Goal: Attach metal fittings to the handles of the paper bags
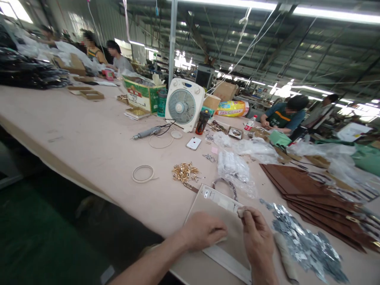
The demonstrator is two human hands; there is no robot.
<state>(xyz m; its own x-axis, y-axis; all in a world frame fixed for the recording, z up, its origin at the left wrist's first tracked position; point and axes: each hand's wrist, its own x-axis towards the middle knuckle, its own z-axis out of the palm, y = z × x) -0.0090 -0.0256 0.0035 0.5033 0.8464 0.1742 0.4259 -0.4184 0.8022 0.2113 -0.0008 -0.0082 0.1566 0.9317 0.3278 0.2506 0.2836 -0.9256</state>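
- On the head view, I see my two hands apart over the panel [230, 221], which lies on the table [97, 130] at its near edge.
- My right hand [259, 237] pinches a pale scrap [240, 212] at the fingertips.
- My left hand [204, 231] is half curled above the panel; I cannot tell whether it grips anything.
- Gold studs [185, 172] lie beyond the panel, silver plates [305, 245] to its right.

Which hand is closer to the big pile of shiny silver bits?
Right. The right hand is off the silver pile's left side; the left hand is farther left.
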